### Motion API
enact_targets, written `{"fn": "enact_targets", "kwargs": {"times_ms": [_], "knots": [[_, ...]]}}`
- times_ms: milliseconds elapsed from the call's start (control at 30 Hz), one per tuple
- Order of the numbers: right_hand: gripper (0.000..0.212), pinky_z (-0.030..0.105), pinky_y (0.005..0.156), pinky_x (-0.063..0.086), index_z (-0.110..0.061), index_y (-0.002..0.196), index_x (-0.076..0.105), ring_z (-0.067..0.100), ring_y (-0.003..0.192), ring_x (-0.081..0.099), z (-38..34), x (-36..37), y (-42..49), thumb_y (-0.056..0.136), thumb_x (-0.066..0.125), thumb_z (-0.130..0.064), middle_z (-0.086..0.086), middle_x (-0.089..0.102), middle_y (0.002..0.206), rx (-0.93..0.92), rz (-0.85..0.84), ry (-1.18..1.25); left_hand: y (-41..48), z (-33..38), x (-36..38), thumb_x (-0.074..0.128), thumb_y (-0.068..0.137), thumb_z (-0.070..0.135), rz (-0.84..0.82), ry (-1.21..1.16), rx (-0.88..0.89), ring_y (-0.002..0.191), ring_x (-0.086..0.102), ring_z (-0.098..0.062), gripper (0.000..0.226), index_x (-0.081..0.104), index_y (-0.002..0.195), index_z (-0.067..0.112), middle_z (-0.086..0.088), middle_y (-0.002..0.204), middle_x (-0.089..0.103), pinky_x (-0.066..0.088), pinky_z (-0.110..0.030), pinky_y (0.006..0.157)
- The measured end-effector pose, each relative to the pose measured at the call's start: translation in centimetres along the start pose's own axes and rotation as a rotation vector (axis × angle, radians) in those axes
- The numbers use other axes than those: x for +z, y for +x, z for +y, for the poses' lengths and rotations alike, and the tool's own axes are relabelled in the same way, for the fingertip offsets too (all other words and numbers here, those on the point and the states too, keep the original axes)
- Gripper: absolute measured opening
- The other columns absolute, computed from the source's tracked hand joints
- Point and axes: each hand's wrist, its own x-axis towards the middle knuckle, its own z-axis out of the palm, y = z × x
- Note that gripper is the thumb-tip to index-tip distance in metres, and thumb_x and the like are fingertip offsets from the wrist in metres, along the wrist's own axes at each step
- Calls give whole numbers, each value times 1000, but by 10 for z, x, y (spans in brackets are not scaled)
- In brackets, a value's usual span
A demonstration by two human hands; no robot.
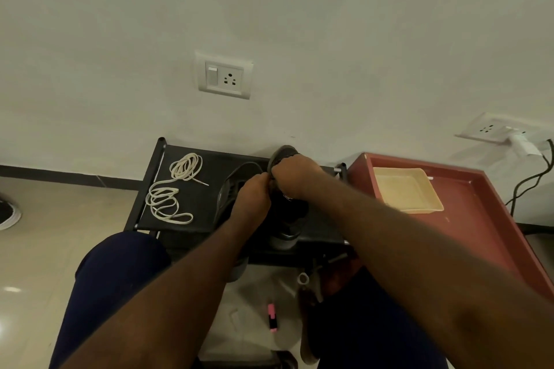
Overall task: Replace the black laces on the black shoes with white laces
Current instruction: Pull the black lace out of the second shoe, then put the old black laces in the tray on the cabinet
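Risk, 9 o'clock side: the white laces (174, 189) lie in two loose, joined coils on the black rack (207, 219), well apart from the work. In my judgement a careless grab would knot the loops, and the coil nearest the rack's left edge could slide off.

Risk, centre: the second black shoe (230, 186) lies just beside the held one, at its 9 o'clock, apparently touching my left wrist. A firm pull on a lace could knock it toward the rack's near edge.

Left hand (253, 198): clenched on the lacing zone of the held shoe (287, 219). Whether it pinches a black lace or the upper itself I cannot tell, since black on black in this dim light hides it. That same poor contrast is the main hazard: an eyelet crossing could be missed and the lace jammed by pulling.

Right hand (295, 178): fingers curled over the forefoot, grasping the held shoe.

Location and heading: the held shoe sits mid-rack, right of centre. Its long axis runs 12 to 6 o'clock, toe toward the wall at 12, heel toward me at 6, near the rack's front edge. If the right hand slackens, I judge the heel could slip off that edge.

At 3 o'clock, a red tray (479, 219) carries a cream dish (407, 192), uninvolved.
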Motion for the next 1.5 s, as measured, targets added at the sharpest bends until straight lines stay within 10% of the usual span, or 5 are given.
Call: {"fn": "enact_targets", "kwargs": {"times_ms": [267,467,700,933,1500], "knots": [[27,32,72,41,-14,107,67,27,98,65,45,-3,11,98,43,-20,4,68,104,430,182,193,-19,-12,5,62,82,-1,-82,194,-182,129,40,-34,87,15,154,13,-17,140,35,36,-41,109],[47,28,51,42,-5,63,62,23,43,49,56,19,-20,99,41,-27,8,54,48,424,117,1289,6,-4,-9,61,73,-9,114,52,-290,111,51,-41,74,39,140,14,-18,127,39,42,-44,102],[42,31,52,38,-8,63,53,20,45,40,23,47,-70,98,37,-25,7,40,48,346,206,2081,16,5,-31,57,89,15,-129,371,-282,115,52,-43,35,54,123,5,-23,127,48,42,-46,97],[45,27,45,31,-13,54,48,18,38,32,9,54,-95,94,34,-29,2,33,41,227,293,2361,-41,123,-25,34,106,36,-294,-826,-198,58,59,-19,44,61,86,9,-8,67,63,52,-30,60],[47,23,44,37,-13,52,52,11,39,37,0,99,-97,93,66,-32,0,42,47,876,571,2550,-64,138,54,44,104,24,-34,-651,-379,62,57,-9,25,57,86,12,-2,72,61,51,-27,63]]}}
